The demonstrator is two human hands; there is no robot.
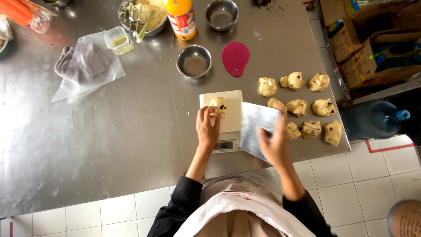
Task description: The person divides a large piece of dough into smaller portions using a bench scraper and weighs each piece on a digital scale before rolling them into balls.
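Two hands are busy over the steel table (pixel 131 131). Your left hand (pixel 207 127) pinches a dough lump (pixel 219 105) that sits on the white scale (pixel 226 116). Your right hand (pixel 274 142) grips a flat metal scraper (pixel 256 127), just beside the scale. Nine more dough pieces (pixel 298 106) lie in rows to the right, near a pink scraper (pixel 235 58) and a small bowl (pixel 194 61).
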